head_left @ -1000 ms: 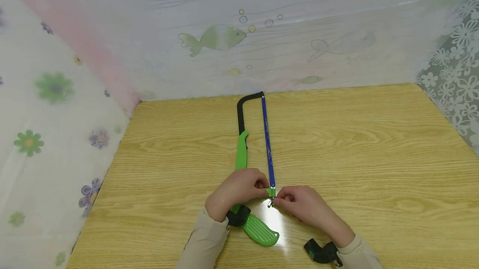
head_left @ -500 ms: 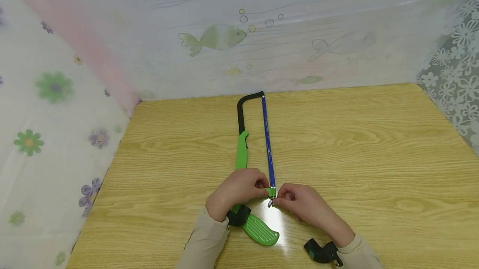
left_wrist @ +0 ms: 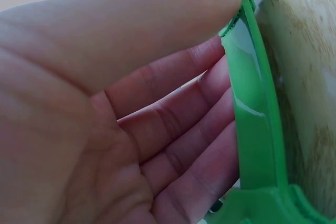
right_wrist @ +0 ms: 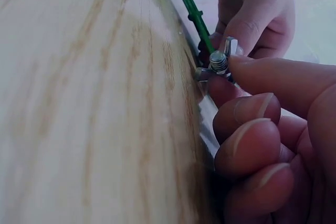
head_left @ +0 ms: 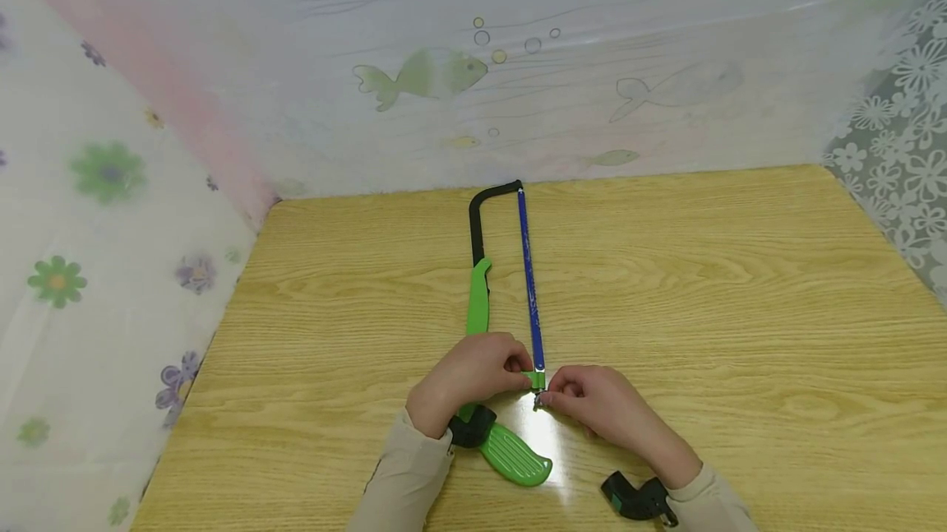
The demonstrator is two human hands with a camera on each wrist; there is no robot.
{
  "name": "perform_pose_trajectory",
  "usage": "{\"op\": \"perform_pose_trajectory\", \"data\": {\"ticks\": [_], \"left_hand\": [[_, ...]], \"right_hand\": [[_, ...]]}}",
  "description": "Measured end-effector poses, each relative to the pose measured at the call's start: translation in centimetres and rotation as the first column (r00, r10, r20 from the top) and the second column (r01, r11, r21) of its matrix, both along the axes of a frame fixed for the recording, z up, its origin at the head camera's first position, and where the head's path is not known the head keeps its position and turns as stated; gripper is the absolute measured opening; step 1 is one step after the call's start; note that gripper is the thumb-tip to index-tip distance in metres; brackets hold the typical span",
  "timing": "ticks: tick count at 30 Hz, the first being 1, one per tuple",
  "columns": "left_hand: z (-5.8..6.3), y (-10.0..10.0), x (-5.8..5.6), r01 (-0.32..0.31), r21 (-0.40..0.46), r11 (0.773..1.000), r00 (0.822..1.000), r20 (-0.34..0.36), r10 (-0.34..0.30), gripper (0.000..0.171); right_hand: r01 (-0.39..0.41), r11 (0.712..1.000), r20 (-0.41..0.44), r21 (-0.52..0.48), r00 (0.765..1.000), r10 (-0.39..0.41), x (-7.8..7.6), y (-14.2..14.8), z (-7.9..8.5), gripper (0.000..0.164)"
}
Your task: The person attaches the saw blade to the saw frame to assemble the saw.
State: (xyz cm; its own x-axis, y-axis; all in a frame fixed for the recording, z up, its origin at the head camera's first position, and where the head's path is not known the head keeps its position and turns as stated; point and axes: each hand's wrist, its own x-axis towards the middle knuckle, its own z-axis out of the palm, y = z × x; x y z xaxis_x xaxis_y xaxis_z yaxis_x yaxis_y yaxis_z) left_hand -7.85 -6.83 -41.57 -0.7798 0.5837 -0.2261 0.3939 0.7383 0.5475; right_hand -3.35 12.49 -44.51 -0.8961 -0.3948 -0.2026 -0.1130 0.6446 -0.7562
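A hacksaw with a green and black frame lies flat on the table, its blue blade on the right side and its ribbed green handle toward me. My left hand grips the green frame by the blade's near end, thumb and fingers around it; in the left wrist view the thumb presses the green part. At the threaded end of the blade holder sits a metal wing nut. My right hand pinches this wing nut between thumb and forefinger, the other fingers curled below.
The wood-grain table runs back to a wall covering printed with fish. A flowered sheet hangs along the left side. Black wrist devices sit at both cuffs, the right one close over the table.
The wing nut has turned, its wings now standing at a different angle. My right fingers have shifted slightly around it. The left hand and the hacksaw stay in place.
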Motion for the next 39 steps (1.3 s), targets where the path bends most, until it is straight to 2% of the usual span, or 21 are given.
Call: {"op": "perform_pose_trajectory", "data": {"ticks": [20,29,39], "left_hand": [[-0.05,-0.05,-0.08,0.008,0.000,1.000,1.000,-0.007,-0.008,0.007],[-0.15,-0.06,-0.10,0.022,-0.010,1.000,1.000,-0.014,-0.023,0.007],[-0.18,-0.09,-0.10,0.019,-0.010,1.000,1.000,-0.019,-0.019,0.007]], "right_hand": [[-0.006,1.000,0.016,0.017,1.000,0.006,0.02,-0.02,0.13,0.029],[0.005,1.000,0.033,0.030,0.999,-0.006,0.04,-0.06,0.09,0.026],[0.012,0.998,-0.026,0.064,1.000,-0.010,0.16,-0.18,0.00,0.028]]}}
